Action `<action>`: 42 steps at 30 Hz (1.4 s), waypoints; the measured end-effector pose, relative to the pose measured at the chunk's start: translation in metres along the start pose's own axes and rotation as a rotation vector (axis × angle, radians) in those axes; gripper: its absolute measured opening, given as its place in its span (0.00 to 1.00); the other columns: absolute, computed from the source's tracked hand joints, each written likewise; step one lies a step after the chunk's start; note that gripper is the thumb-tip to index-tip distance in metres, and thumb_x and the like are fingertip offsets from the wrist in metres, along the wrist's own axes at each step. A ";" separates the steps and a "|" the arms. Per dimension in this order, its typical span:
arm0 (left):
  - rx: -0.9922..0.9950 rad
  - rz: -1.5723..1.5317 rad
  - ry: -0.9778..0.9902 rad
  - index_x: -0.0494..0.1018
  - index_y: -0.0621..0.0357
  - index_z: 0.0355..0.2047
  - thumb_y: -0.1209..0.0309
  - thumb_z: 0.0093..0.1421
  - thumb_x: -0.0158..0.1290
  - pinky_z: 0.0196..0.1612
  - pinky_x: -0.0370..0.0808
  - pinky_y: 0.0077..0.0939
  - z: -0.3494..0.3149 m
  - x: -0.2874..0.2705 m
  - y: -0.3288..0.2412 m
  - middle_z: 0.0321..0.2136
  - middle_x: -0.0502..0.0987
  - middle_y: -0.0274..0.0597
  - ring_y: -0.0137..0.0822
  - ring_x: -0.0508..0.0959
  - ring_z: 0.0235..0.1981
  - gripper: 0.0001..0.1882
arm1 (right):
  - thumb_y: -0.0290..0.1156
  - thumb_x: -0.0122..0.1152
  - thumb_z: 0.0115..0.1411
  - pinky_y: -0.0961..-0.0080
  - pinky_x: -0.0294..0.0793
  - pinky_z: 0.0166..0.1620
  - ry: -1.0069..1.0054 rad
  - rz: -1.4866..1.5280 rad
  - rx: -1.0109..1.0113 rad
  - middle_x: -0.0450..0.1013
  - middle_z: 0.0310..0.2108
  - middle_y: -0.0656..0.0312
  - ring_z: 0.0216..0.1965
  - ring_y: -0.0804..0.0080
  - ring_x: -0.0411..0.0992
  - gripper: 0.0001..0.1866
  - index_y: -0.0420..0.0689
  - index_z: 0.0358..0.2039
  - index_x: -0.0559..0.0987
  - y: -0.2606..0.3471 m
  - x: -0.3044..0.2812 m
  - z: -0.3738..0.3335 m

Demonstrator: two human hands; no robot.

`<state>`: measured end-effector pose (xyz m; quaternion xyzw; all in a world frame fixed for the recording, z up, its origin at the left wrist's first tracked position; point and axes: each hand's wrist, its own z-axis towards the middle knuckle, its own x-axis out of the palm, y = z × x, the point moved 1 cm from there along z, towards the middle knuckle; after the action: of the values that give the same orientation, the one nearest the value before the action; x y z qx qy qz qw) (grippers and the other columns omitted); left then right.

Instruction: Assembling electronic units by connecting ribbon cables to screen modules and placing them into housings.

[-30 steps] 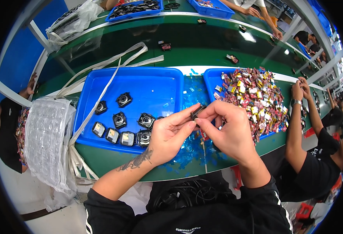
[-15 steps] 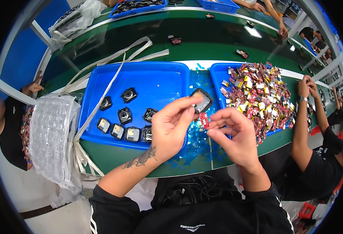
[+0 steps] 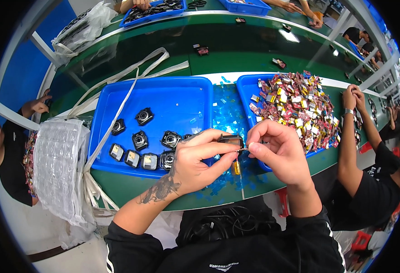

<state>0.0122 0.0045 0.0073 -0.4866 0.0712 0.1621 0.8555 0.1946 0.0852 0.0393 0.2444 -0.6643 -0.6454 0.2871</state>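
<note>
My left hand [image 3: 200, 159] grips a black watch case [image 3: 230, 139], its fingers along one side and the thumb below. Right beside it, my right hand [image 3: 279, 152] pinches a small circuit board [image 3: 243, 149], seen nearly edge-on at the case's lower edge. A yellow battery [image 3: 237, 167] hangs under the board, just below my left thumb. Whether the board touches the case I cannot tell. Behind my left hand, a blue tray [image 3: 163, 82] holds several black watch cases [image 3: 144, 116], some with a pale flat side up.
To the right, a second blue tray [image 3: 241, 93] is heaped with red boards and yellow batteries [image 3: 300, 109]. Blue film scraps [image 3: 225, 113] litter the green bench between trays. White straps [image 3: 129, 93] cross the left tray beside clear plastic packaging [image 3: 61, 168]. Co-workers' hands [image 3: 353, 96] work nearby.
The watch case has turned from face-on to nearly edge-on and come slightly lower. The red board has tilted edge-on, and its yellow battery now shows beneath. Both hands have drawn closer together.
</note>
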 end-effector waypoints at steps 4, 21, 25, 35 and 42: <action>-0.070 0.035 -0.048 0.80 0.64 0.34 0.80 0.52 0.60 0.34 0.78 0.24 -0.003 0.006 0.005 0.34 0.80 0.46 0.36 0.82 0.31 0.08 | 0.23 0.61 0.59 0.86 0.74 0.35 0.021 -0.167 0.100 0.71 0.33 0.66 0.35 0.86 0.68 0.05 0.36 0.34 0.75 0.011 -0.001 0.002; -0.436 -0.649 -0.085 0.70 0.68 0.54 0.84 0.59 0.52 0.51 0.76 0.22 -0.007 0.014 0.005 0.47 0.72 0.44 0.31 0.76 0.48 0.21 | 0.17 0.65 0.55 0.90 0.68 0.32 -0.270 -0.168 -0.161 0.72 0.31 0.63 0.31 0.86 0.70 0.12 0.39 0.36 0.70 -0.026 0.022 0.000; -0.461 -0.645 -0.135 0.71 0.69 0.53 0.85 0.59 0.52 0.51 0.76 0.22 -0.009 0.016 0.003 0.52 0.73 0.50 0.33 0.77 0.48 0.20 | 0.17 0.66 0.53 0.89 0.66 0.32 -0.369 -0.141 -0.262 0.72 0.30 0.63 0.29 0.86 0.67 0.13 0.40 0.33 0.69 -0.031 0.025 -0.001; -0.418 -0.604 -0.163 0.68 0.67 0.56 0.84 0.61 0.50 0.49 0.75 0.20 -0.010 0.018 0.005 0.53 0.73 0.48 0.29 0.77 0.46 0.21 | 0.17 0.67 0.51 0.86 0.67 0.32 -0.440 -0.459 -0.354 0.69 0.32 0.64 0.30 0.82 0.65 0.15 0.40 0.36 0.71 -0.039 0.032 0.004; -0.437 -0.611 -0.236 0.54 0.58 0.65 0.85 0.63 0.45 0.48 0.74 0.22 -0.009 0.010 0.003 0.51 0.74 0.49 0.29 0.75 0.50 0.30 | 0.15 0.62 0.54 0.83 0.75 0.38 -0.228 -0.523 -0.352 0.69 0.37 0.61 0.38 0.78 0.71 0.21 0.39 0.49 0.71 -0.026 0.041 0.022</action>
<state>0.0205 -0.0001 -0.0028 -0.6341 -0.2118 -0.0338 0.7429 0.1484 0.0713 0.0164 0.2794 -0.4851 -0.8254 0.0733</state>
